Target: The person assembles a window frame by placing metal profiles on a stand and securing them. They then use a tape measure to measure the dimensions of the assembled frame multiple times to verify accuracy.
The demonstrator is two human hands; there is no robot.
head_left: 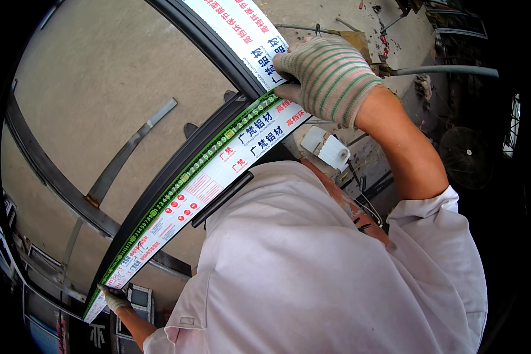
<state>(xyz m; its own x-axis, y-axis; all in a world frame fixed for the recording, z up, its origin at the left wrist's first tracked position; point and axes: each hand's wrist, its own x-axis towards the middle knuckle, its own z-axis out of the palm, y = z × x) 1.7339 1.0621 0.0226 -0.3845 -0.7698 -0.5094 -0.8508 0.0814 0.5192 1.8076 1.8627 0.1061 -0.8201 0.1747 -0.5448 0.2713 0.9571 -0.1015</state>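
A bare concrete floor (100, 76) carries everything. A long dark bar (47, 171) curves across it from nine to six o'clock. A flat grey strip (130, 150) lies slanted at its middle, rusty at the lower end. Scraps (389, 35) litter one o'clock.

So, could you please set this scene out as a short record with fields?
right hand: gloved right hand presses the green tape measure onto the film-wrapped profile
left hand: gloved left hand pins the tape at the far end
tape: stretched along the profile's edge
surroundings: concrete floor, dark metal strip
clothing: white shirt
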